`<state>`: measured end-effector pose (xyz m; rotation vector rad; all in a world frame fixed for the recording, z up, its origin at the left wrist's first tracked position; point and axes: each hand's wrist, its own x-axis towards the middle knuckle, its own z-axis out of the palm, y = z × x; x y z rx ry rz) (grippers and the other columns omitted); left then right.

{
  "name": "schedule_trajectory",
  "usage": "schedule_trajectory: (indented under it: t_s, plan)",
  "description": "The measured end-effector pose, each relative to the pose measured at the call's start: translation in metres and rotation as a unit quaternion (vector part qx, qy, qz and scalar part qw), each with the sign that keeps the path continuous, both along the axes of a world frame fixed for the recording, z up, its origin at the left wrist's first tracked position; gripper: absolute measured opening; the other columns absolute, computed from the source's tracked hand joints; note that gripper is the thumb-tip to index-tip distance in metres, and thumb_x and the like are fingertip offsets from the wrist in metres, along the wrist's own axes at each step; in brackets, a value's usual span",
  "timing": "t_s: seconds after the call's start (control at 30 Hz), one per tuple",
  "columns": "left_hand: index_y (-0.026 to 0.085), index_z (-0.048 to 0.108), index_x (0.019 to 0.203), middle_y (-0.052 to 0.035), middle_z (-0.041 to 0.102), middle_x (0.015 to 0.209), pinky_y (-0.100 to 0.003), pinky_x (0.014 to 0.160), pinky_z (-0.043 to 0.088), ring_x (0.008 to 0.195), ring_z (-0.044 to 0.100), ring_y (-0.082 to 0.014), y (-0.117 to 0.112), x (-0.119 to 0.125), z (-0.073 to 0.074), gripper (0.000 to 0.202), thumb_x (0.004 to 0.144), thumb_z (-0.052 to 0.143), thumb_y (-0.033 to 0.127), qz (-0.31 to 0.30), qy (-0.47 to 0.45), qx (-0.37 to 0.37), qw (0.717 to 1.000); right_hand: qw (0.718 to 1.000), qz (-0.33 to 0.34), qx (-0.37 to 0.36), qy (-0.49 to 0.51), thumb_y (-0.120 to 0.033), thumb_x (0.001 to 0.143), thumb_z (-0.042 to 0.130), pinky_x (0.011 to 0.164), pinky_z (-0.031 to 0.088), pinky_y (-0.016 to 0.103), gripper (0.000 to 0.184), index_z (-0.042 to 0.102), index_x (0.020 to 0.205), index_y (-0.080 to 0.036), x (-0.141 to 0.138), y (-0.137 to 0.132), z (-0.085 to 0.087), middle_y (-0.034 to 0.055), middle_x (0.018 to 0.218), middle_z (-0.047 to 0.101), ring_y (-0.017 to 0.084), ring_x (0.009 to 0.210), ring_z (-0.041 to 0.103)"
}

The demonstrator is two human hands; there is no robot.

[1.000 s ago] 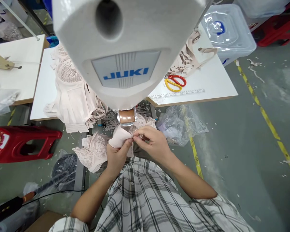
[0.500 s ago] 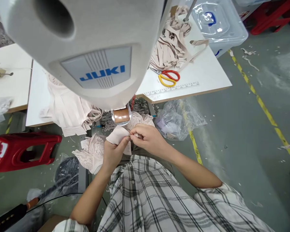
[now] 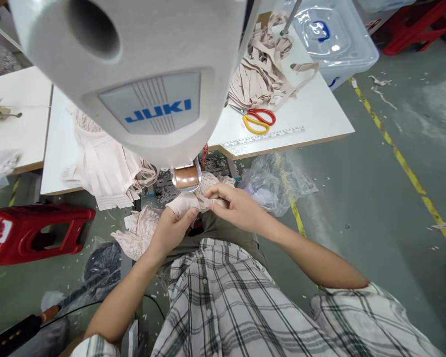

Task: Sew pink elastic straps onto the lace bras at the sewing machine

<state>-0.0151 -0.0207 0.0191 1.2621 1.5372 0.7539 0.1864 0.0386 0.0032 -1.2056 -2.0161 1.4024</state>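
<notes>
Red stool (image 3: 33, 230) lies on the floor, far left of the sewing machine head (image 3: 141, 74). A stack of pale pink garment pieces (image 3: 107, 168) rests on the white counter (image 3: 319, 119) and hangs over its front edge, below and left of the machine head. Pale lace pieces (image 3: 137, 233) lie heaped lower down, left of the metal fitting (image 3: 187, 178) under the machine head. The left hand (image 3: 171, 230) sits just below that fitting, fingers closed around a pink fabric piece (image 3: 184, 204), thumb pressed on top of it. The right hand (image 3: 236, 208), immediately right of the left one, pinches the same fabric piece at its right end between thumb and fingers; the two hands meet on it, directly beneath the fitting and close to the person's lap. To the right of the machine head, on the counter, lies a loose pile of beige strips (image 3: 263, 69), with red and yellow scissors (image 3: 258, 120) just in front of it and a printed ruler (image 3: 263, 139) along the counter edge. A crumpled plastic bag (image 3: 278, 183) lies on the floor below that edge. A clear lidded bin (image 3: 334, 37) stands at the counter's far right.
</notes>
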Motion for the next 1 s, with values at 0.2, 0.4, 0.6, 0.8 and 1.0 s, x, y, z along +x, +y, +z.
schedule_trajectory:
  t_s: [0.2, 0.4, 0.6, 0.8, 1.0]
  plan:
    - [0.018, 0.071, 0.092, -0.0035, 0.07, 0.087, -0.029, 0.079, 0.048, 0.082, 0.062, -0.0192, 0.001, 0.003, 0.007, 0.019, 0.092, 0.057, 0.031, -0.071, 0.026, 0.075, 0.994, 0.998, 0.044, 0.05, -0.014, -0.019, 0.086, 0.055, 0.059, 0.029, 0.025, 0.012, 0.05, 0.096, -0.022, -0.002, -0.003, 0.007, -0.0066, 0.067, 0.051, 0.011, 0.057, 0.045]
    - [0.019, 0.072, 0.097, -0.004, 0.072, 0.086, -0.029, 0.076, 0.05, 0.08, 0.064, -0.0205, 0.0, 0.007, 0.011, 0.019, 0.092, 0.056, 0.027, -0.075, 0.037, 0.066, 0.994, 0.997, 0.066, 0.012, -0.027, -0.02, 0.087, 0.056, 0.059, 0.029, 0.024, 0.009, 0.05, 0.094, -0.022, -0.001, -0.003, 0.011, -0.0071, 0.064, 0.051, 0.012, 0.06, 0.049]
    - [0.018, 0.076, 0.097, -0.0048, 0.076, 0.091, -0.03, 0.074, 0.053, 0.084, 0.067, -0.0222, 0.003, 0.005, 0.011, 0.019, 0.088, 0.063, 0.028, -0.051, 0.022, 0.055, 0.997, 0.997, 0.071, -0.016, 0.0, -0.027, 0.087, 0.063, 0.069, 0.036, 0.025, 0.015, 0.063, 0.1, -0.021, 0.001, 0.006, 0.009, -0.0017, 0.081, 0.069, 0.014, 0.076, 0.059]
    - [0.018, 0.079, 0.087, -0.0042, 0.077, 0.083, -0.027, 0.067, 0.054, 0.076, 0.069, -0.0204, 0.006, 0.001, 0.008, 0.018, 0.08, 0.075, 0.034, -0.008, -0.029, -0.003, 1.0, 0.989, 0.065, -0.122, 0.048, -0.036, 0.084, 0.064, 0.06, 0.037, 0.023, 0.019, 0.071, 0.087, -0.018, 0.002, 0.009, 0.003, -0.001, 0.075, 0.063, 0.011, 0.066, 0.054]
    - [0.015, 0.078, 0.08, -0.0063, 0.077, 0.081, -0.029, 0.069, 0.057, 0.076, 0.071, -0.0215, 0.011, 0.001, 0.006, 0.02, 0.074, 0.081, 0.034, 0.029, -0.117, -0.038, 0.992, 0.967, 0.008, -0.234, 0.095, -0.043, 0.079, 0.068, 0.05, 0.033, 0.022, 0.026, 0.071, 0.086, -0.018, -0.002, 0.002, -0.006, -0.0027, 0.067, 0.057, 0.01, 0.057, 0.046]
